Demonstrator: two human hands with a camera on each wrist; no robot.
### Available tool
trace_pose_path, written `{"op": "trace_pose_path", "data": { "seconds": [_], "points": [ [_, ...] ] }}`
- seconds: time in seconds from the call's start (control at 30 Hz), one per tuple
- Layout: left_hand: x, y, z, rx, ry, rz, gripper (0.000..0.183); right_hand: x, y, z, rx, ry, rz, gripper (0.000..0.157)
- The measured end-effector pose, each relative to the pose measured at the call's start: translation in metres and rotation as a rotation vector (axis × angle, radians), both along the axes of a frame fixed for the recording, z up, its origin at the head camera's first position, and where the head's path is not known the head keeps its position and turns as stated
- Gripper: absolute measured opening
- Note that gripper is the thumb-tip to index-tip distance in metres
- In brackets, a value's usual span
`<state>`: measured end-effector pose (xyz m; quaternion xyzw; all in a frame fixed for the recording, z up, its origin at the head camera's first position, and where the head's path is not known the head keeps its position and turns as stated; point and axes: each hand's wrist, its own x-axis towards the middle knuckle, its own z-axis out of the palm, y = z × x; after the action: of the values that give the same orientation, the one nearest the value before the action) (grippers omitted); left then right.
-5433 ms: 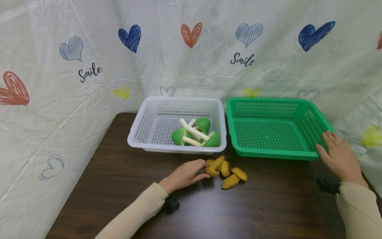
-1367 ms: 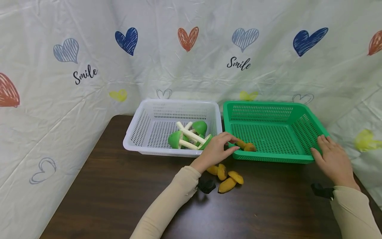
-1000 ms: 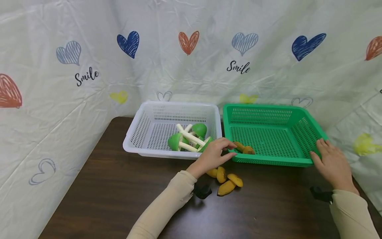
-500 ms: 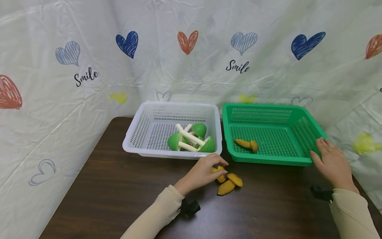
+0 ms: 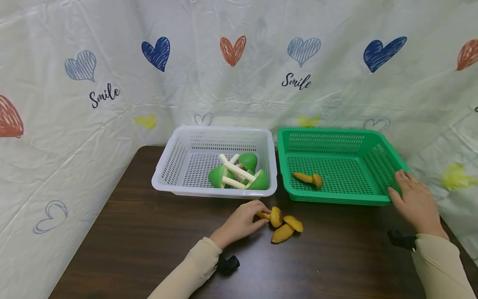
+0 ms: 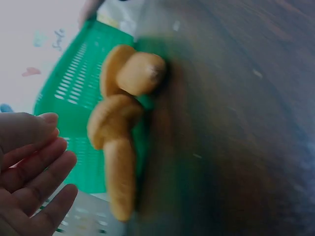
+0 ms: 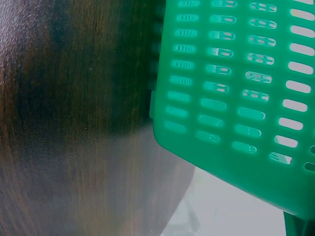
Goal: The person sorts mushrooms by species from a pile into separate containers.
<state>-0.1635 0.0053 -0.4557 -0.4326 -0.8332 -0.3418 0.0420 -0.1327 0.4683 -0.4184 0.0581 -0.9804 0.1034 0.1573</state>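
Note:
In the head view my left hand (image 5: pixel 242 223) is at the stem end of a yellow-brown toy mushroom (image 5: pixel 276 217) lying on the table. The left wrist view has the fingers of that hand (image 6: pixel 37 172) spread and apart from the mushroom's stem (image 6: pixel 119 177). A second yellow mushroom (image 5: pixel 282 234) touches the first one's right side. Another yellow mushroom (image 5: pixel 304 178) lies inside the green basket (image 5: pixel 336 198), near its left front corner. My right hand (image 5: pixel 418 201) rests on the basket's right front corner, fingers extended along the rim.
A white basket (image 5: pixel 209 192) stands left of the green one and holds several green-capped toy mushrooms (image 5: pixel 257 181) with white stems. Behind both hangs a pale sheet (image 5: pixel 254 99) with printed hearts. The dark wooden table (image 5: pixel 123 249) ends at a slanting left edge.
A yellow mushroom went from the table into the green basket, where my left hand let it go. That hand then came back left and down to the remaining pair. The right hand stayed on the rim.

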Motion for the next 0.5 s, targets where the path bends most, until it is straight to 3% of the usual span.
{"op": "trace_pose_path", "data": {
  "seconds": [0.27, 0.5],
  "points": [
    [-0.006, 0.001, -0.016, -0.060, 0.049, 0.037, 0.021, 0.000, 0.000, 0.000, -0.004, -0.006, -0.005, 0.056],
    [-0.010, 0.007, -0.020, -0.134, 0.106, 0.087, 0.024, 0.000, -0.001, 0.001, -0.010, -0.013, -0.005, 0.056]
  ]
}}
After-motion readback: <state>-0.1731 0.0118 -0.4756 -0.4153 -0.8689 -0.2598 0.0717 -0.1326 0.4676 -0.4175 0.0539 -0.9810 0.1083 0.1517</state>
